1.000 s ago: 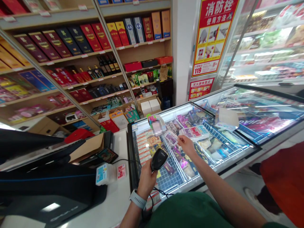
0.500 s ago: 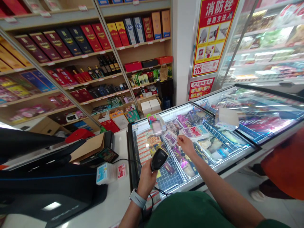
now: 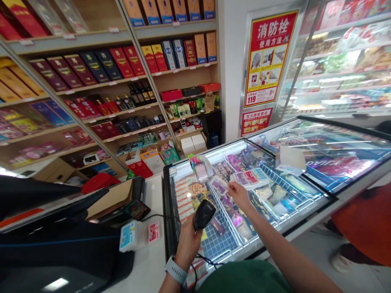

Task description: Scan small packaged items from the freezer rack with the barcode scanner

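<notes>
My left hand [image 3: 188, 240] is wrapped round a black handheld barcode scanner [image 3: 204, 214], whose head points away from me over the freezer glass. A cable trails below my wrist. Between the fingertips of my right hand [image 3: 240, 196] is the near edge of a flat purple-and-white packet [image 3: 219, 185], held just ahead of the scanner. Beside that packet, a row of similar purple, red and blue packets [image 3: 251, 176] lies on the glass. A colourful wrapped item [image 3: 198, 162], partly blurred out, sits behind it.
The glass-topped chest freezer [image 3: 218, 253] holds wire baskets of frozen goods. An opened white carton [image 3: 291, 158] stands on its glass. On the white counter [image 3: 150, 260] lie a blue-labelled packet stack [image 3: 128, 236] and a red-labelled packet [image 3: 154, 232]. A person in orange [image 3: 365, 224] stands at right.
The camera view has tilted up slightly, so the scene sits lower in the picture. Both hands keep their grips, and the scanner and packet stay in nearly the same places.
</notes>
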A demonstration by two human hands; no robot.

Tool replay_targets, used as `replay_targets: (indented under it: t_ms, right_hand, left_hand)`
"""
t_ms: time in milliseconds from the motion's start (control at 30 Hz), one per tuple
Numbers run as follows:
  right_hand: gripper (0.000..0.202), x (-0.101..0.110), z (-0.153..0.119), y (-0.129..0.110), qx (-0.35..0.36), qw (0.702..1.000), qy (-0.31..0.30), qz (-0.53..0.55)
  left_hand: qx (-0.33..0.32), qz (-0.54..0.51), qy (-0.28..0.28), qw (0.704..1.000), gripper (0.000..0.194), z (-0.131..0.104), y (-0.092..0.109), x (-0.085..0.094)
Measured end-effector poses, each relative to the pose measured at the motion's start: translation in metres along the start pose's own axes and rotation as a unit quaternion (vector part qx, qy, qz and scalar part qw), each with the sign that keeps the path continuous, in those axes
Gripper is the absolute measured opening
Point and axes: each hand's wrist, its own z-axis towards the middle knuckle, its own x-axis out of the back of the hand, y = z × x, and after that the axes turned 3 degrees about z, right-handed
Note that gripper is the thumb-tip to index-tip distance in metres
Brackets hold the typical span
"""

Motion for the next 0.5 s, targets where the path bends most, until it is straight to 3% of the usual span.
replay_targets:
  t_ms: [233,500]
  right_hand:
    - [0.029,0.0015,-0.0014,-0.0016,-0.003,1.000,-0.005,-0.007]
    - [0.028,0.0021,-0.0016,-0.0039,-0.006,1.000,-0.009,-0.011]
  left_hand:
    - [0.000,0.007,-0.003,1.000,0.041,-0.0009,0.0040,0.0010]
    - [-0.001,0.008,-0.003,1.000,0.046,-0.0008,-0.0052,-0.0029]
